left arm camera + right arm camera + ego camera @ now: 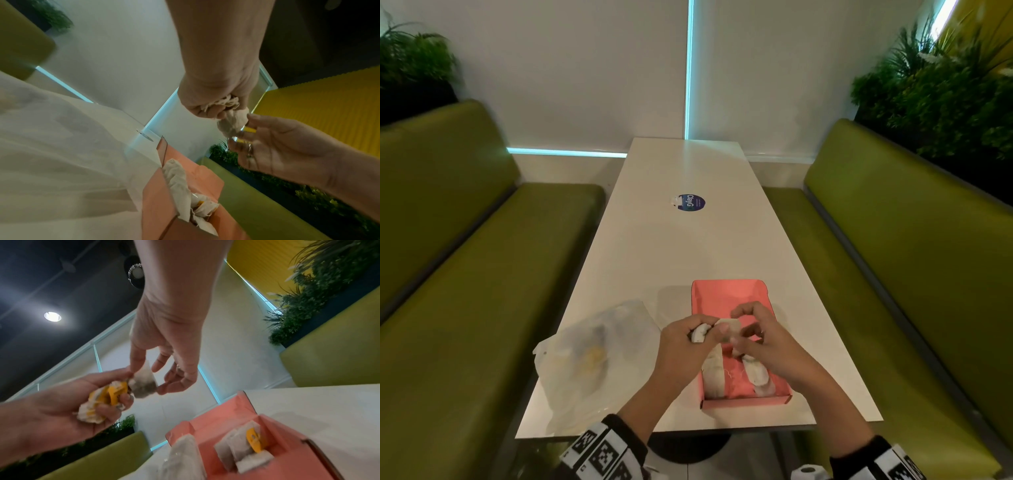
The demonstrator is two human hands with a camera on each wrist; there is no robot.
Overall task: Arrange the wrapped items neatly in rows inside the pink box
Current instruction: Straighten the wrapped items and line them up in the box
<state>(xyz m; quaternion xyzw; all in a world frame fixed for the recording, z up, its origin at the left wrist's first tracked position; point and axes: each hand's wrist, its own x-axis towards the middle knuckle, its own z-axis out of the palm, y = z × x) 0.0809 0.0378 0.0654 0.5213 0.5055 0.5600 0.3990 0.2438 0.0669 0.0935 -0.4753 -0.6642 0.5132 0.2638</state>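
Observation:
Above the pink box (726,289), my left hand (688,334) grips a crumpled bunch of white wrapped items with yellow tags (102,402). One wrapped item (144,382) sticks out of that bunch. My right hand (748,320) pinches it between finger and thumb. The same item hangs below my left fist in the left wrist view (233,123). Inside the box lie two rows of wrapped items, a left row (714,373) and a right row (758,375). The far half of the box floor is bare.
A crumpled clear plastic bag (592,353) lies left of the box on the white table (671,246). A round blue sticker (691,202) sits mid-table. Green benches (465,274) flank both long sides. The box's near wall stands close to the table's front edge.

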